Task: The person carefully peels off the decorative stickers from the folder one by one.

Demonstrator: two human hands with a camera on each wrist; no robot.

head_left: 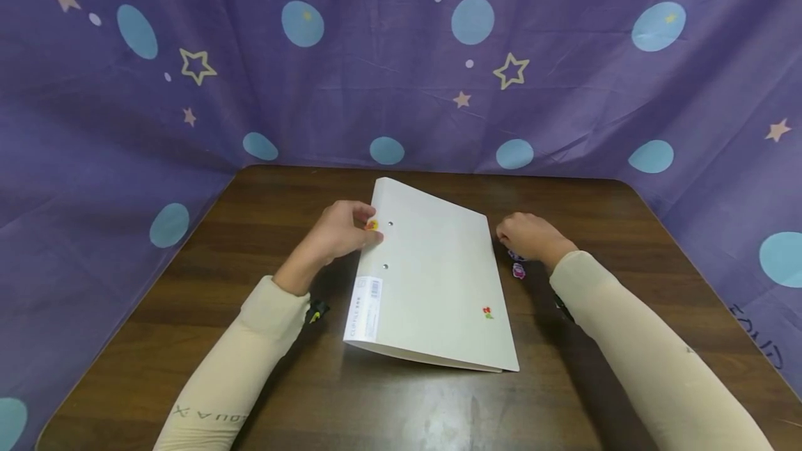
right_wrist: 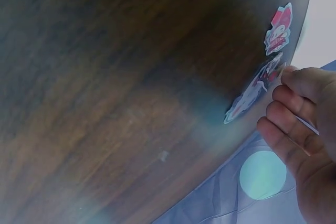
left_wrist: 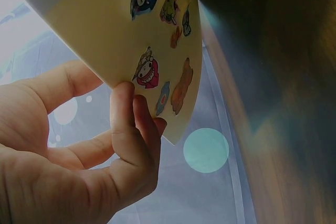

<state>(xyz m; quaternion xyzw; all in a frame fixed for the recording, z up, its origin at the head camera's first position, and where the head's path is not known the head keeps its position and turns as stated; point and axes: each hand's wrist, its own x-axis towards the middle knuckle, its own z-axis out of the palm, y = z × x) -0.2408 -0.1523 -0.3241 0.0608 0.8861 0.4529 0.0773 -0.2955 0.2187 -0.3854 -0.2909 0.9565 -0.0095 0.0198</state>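
Observation:
A white file folder (head_left: 438,277) is raised and tilted along its spine side. My left hand (head_left: 341,228) grips that edge, thumb on one face and fingers on the other. Near these fingers is a small orange-yellow sticker (head_left: 372,225); a red and green one (head_left: 487,312) is on the cover near the lower right. The left wrist view shows several cartoon stickers (left_wrist: 147,69) on another face. To the right of the folder, my right hand (head_left: 529,234) pinches the edge of a cartoon sticker (right_wrist: 254,90) at the table, largely hidden in the head view.
A loose pink and white sticker (head_left: 518,271) lies on the brown wooden table (head_left: 301,395), just below my right hand. A white label (head_left: 365,308) with a barcode covers the lower spine corner. Behind the table hangs a purple curtain (head_left: 351,89) with stars and dots.

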